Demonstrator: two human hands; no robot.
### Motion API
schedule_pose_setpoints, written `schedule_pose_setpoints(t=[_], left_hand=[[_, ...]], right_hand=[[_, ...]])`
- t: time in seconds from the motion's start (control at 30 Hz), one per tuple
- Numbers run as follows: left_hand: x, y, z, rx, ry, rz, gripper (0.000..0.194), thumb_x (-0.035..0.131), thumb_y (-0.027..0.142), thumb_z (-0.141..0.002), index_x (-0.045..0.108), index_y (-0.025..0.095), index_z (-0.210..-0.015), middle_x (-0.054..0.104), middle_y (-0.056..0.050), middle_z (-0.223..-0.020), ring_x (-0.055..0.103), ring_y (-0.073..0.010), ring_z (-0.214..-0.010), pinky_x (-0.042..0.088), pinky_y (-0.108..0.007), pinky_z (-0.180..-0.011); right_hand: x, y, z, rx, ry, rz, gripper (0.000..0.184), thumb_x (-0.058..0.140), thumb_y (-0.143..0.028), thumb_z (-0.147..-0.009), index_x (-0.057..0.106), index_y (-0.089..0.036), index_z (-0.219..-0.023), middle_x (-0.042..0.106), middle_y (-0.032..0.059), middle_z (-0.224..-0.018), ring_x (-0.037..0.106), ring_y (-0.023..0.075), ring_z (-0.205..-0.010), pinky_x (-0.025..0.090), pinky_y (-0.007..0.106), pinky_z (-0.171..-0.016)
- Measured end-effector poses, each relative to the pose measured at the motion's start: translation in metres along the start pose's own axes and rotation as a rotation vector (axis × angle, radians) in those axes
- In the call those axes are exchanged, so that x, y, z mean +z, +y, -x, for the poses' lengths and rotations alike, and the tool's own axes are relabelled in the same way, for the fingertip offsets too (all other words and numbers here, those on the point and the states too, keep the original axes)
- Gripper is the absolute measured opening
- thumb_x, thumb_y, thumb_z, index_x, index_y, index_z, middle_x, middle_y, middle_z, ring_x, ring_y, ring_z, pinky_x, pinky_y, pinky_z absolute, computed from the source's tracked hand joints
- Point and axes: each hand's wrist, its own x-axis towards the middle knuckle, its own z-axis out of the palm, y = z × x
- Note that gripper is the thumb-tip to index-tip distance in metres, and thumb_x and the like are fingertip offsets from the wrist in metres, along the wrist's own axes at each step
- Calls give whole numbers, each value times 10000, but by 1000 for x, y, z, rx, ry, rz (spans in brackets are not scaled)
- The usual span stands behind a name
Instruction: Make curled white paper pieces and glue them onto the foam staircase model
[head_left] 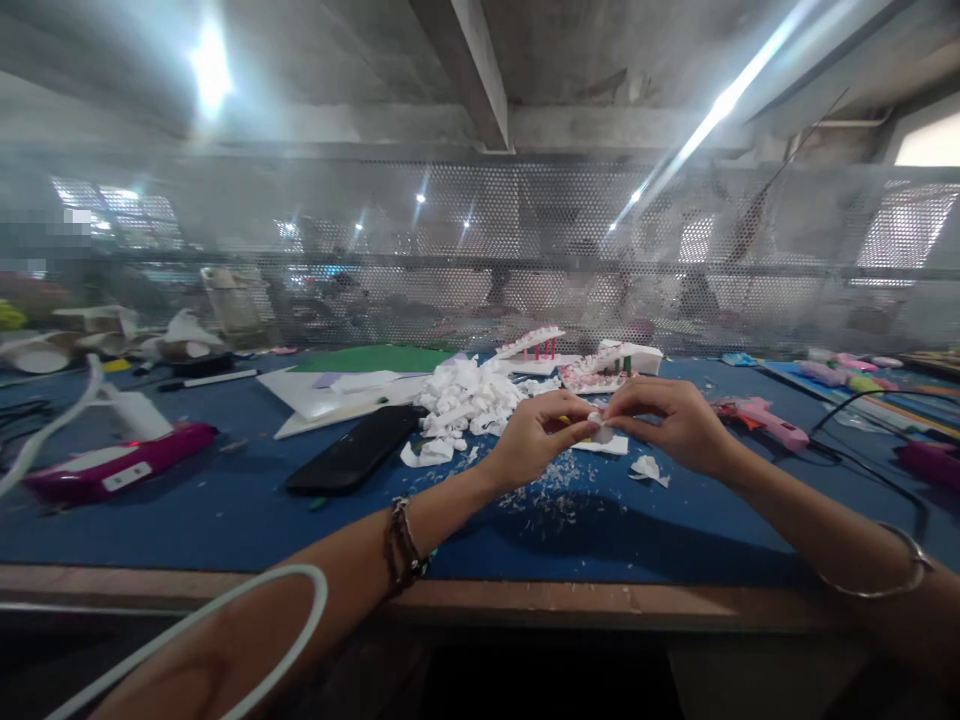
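Observation:
My left hand [541, 432] and my right hand [670, 425] meet over the table, fingertips pinched together on a small crumpled white piece of paper [601, 428]. Fingers hide part of that piece. Left of my hands rises a heap of crumpled white paper [469, 395]. Below them, tiny white shreds [559, 490] are scattered on the blue surface. One loose white scrap [649, 470] lies under my right hand. Behind my hands stand two small white models, one with red posts [541, 348] and one with pink bits along its base [600, 380].
A black phone [356, 450] lies left of the heap, near white and green sheets [367, 360]. A magenta power strip [124, 462] with a white cable is at far left. A pink glue gun [772, 420] lies right. Perforated metal mesh [525, 240] stands behind the blue table [247, 530].

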Motion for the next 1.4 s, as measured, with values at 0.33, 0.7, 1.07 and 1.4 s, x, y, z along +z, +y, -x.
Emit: schedule_pose_setpoints(t=[0.33, 0.7, 1.07, 1.4], left_hand=[[0, 8, 4, 208, -33, -219, 192, 549, 255, -856, 706, 193, -947, 652, -77, -904, 605, -126, -843, 508, -247, -727], [1, 10, 3, 236, 18, -286, 168, 614, 296, -823, 691, 187, -924, 672, -64, -881, 610, -134, -813, 502, -274, -745], [2, 12, 3, 10, 47, -143, 217, 671, 324, -747, 673, 151, -878, 681, -42, -739, 574, -90, -618, 466, -208, -557], [0, 9, 2, -13, 2, 16, 159, 669, 287, -754, 672, 172, -864, 668, -65, -905, 639, -125, -835, 552, -209, -703]], right_hand=[[6, -1, 2, 124, 63, -147, 191, 658, -313, -779, 617, -158, -675, 638, 16, -676, 589, 77, -610, 491, 201, -574], [7, -2, 3, 34, 91, -22, 118, 629, -259, -814, 638, -179, -727, 647, 6, -701, 584, 80, -639, 463, 214, -592], [8, -2, 1, 183, 76, -183, 182, 628, -308, -792, 603, -148, -709, 598, 13, -686, 547, 72, -612, 456, 193, -548], [8, -2, 3, 201, 49, -173, 153, 621, -294, -793, 589, -160, -728, 608, 19, -726, 577, 80, -658, 496, 200, -596]])
